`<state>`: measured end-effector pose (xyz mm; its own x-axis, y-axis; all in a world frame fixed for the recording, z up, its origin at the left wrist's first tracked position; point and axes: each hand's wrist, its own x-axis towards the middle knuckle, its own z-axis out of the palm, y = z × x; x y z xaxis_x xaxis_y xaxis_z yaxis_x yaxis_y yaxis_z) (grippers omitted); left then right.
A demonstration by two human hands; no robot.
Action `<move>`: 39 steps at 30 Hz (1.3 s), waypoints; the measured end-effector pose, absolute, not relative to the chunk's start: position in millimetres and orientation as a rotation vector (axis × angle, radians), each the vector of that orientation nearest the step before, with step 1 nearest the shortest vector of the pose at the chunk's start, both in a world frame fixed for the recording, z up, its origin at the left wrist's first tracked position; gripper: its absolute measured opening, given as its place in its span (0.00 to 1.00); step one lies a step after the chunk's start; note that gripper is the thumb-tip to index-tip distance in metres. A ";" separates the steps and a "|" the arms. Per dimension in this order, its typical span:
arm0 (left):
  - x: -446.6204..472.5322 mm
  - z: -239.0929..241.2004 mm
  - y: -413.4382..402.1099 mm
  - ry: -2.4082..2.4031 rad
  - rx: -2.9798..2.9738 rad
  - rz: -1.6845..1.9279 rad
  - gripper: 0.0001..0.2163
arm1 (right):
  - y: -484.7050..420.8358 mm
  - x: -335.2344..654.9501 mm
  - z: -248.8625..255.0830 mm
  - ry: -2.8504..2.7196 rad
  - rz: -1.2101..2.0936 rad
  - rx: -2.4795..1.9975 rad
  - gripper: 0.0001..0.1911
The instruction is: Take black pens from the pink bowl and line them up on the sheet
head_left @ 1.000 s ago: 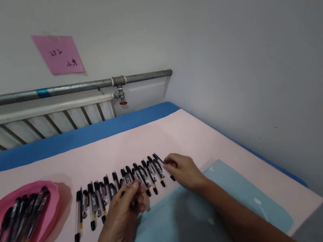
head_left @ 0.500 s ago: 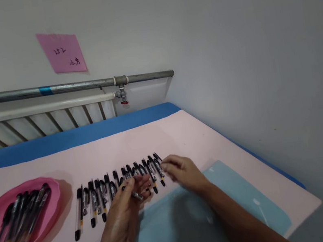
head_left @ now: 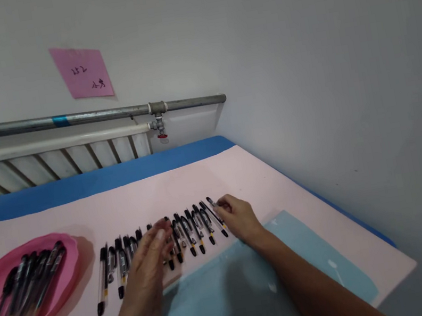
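A row of several black pens [head_left: 190, 229] lies side by side on a pale pink mat [head_left: 199, 181]. My left hand [head_left: 146, 268] hovers over the middle of the row with its fingers stretched out, slightly blurred, and covers some pens. My right hand [head_left: 238, 218] rests at the row's right end, its fingers curled and pinched on the rightmost pen [head_left: 213, 204], whose tip sticks out up and to the left. A pink tray [head_left: 66, 247] at the left holds several more black pens [head_left: 23, 292].
A light blue mat [head_left: 294, 268] lies under my forearms over the pink one. A blue table cover [head_left: 97, 179] runs to the wall. Behind it are a radiator [head_left: 46, 166], a metal pipe [head_left: 86, 116] with a red valve, and a pink note [head_left: 82, 72].
My left hand held a pen half a second ago; now its fingers are spread flat above the row. My right hand has shifted to the row's right end with a pen.
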<state>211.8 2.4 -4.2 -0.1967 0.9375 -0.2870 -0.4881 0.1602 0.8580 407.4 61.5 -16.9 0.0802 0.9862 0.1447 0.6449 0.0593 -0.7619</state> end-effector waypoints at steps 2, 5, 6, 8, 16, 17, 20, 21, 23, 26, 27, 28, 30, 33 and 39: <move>203.1 0.5 4.1 1.148 0.537 1.453 0.15 | 71.8 417.0 -22.4 -1.721 0.499 -1.768 0.07; 195.9 5.5 5.3 1.202 0.557 1.510 0.14 | 77.0 419.9 -28.0 -1.789 0.456 -1.809 0.07; 194.3 6.3 5.8 1.216 0.573 1.521 0.14 | 77.1 419.3 -28.8 -1.796 0.458 -1.805 0.07; 190.0 7.2 7.6 1.235 0.597 1.540 0.15 | 76.7 418.4 -29.3 -1.820 0.438 -1.803 0.09; 109.9 30.7 8.0 1.532 0.608 1.923 0.07 | 73.4 420.3 -20.3 -1.828 0.418 -1.780 0.14; 93.7 33.9 4.8 1.688 0.571 1.967 0.07 | 72.1 419.9 -17.4 -1.809 0.435 -1.768 0.14; 49.7 35.8 -6.4 2.221 0.567 1.783 0.11 | 68.4 418.9 -10.2 -1.701 0.440 -1.772 0.12; 38.3 33.3 -9.1 2.343 0.587 1.685 0.12 | 67.5 418.6 -8.9 -1.693 0.449 -1.750 0.12; 22.9 25.2 -10.5 2.541 0.654 1.470 0.10 | 65.3 417.6 -7.8 -1.683 0.478 -1.725 0.11; 18.0 12.0 -4.5 2.621 0.764 1.230 0.06 | 61.5 415.0 -8.1 -1.703 0.500 -1.679 0.11; 19.6 9.0 -1.8 2.620 0.804 1.166 0.05 | 60.6 414.2 -8.4 -1.712 0.498 -1.667 0.11; 21.8 6.8 0.6 2.618 0.842 1.110 0.05 | 59.8 413.4 -8.8 -1.718 0.493 -1.659 0.11; 25.0 5.0 3.5 2.619 0.900 1.035 0.07 | 59.1 412.1 -9.1 -1.730 0.493 -1.651 0.11; 22.7 6.4 3.1 2.634 0.935 0.990 0.07 | 58.2 410.3 -7.4 -1.746 0.537 -1.647 0.11; 41.8 16.0 4.3 2.517 0.949 1.198 0.07 | 47.4 398.4 2.3 -1.671 0.671 -1.548 0.12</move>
